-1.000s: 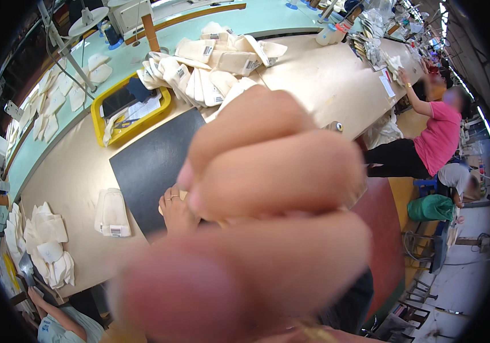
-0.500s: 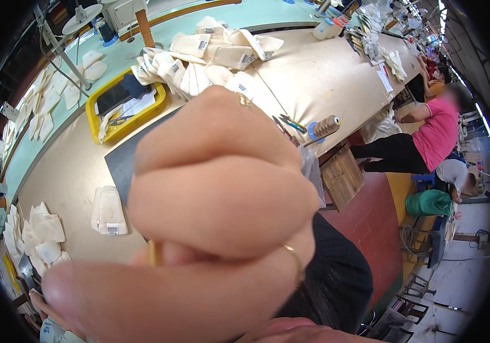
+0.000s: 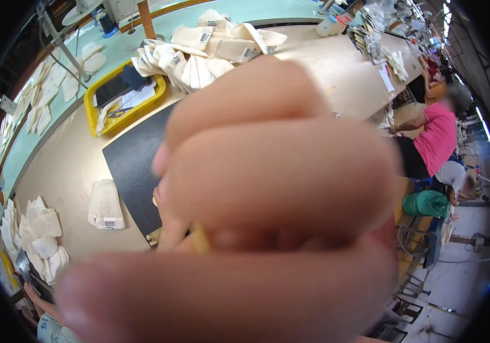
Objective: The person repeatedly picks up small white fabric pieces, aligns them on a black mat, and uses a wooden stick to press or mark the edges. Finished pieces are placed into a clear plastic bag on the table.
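Very close in front of me, my right hand [image 3: 279, 177] fills the middle of the view, blurred. Its fingers are curled over, and the thumb lies below them, pointing left. A thin blurred yellow bit [image 3: 200, 238] shows between thumb and fingers; I cannot make out what it is or whether it is held. Behind it, my left hand [image 3: 171, 224] shows only in part over the table, near the edge of a dark mat [image 3: 136, 154], its fingers mostly hidden. A small stack of cream padded fabric pieces [image 3: 106, 206] lies left of the mat.
A yellow tray [image 3: 91, 117] holds scissors, paper and a dark flat item. Cream labelled pieces [image 3: 216, 43] are heaped behind it. More cream pieces [image 3: 42, 228] lie at the left, near another person's arm [image 3: 42, 300]. A person in pink [image 3: 433, 134] stands at the right.
My right hand has shifted right and looks larger, now covering the thread cone and wooden stool. More of the dark mat shows, and part of my left hand has come into sight.
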The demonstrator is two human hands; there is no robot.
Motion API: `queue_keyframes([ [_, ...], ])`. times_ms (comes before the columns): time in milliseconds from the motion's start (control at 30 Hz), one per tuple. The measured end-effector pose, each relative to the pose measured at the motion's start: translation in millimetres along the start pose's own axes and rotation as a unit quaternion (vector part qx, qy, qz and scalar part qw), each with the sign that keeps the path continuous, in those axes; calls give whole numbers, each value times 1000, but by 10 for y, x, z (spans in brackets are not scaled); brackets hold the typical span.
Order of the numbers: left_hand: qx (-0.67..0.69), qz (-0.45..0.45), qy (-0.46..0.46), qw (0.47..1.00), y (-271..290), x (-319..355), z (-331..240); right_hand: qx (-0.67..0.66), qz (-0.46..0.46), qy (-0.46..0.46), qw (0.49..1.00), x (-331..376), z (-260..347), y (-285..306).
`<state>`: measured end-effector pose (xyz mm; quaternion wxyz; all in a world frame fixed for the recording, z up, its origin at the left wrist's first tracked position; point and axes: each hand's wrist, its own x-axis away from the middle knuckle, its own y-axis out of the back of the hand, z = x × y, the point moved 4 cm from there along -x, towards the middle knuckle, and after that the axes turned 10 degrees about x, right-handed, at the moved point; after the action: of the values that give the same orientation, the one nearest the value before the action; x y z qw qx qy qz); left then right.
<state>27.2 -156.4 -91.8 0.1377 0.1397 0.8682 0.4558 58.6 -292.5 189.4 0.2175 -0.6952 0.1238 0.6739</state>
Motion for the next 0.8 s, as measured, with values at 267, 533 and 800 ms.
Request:
queue_keyframes([
  [267, -6, -4, -13, 1000, -67, 18, 6, -9, 92, 1, 996, -2, 101, 104],
  [533, -11, 7, 7, 1000, -66, 58, 71, -14, 118, -5, 993, -49, 113, 238],
  [800, -11, 5, -2, 1000, 10, -9, 6, -12, 129, -3, 992, -14, 137, 204],
])
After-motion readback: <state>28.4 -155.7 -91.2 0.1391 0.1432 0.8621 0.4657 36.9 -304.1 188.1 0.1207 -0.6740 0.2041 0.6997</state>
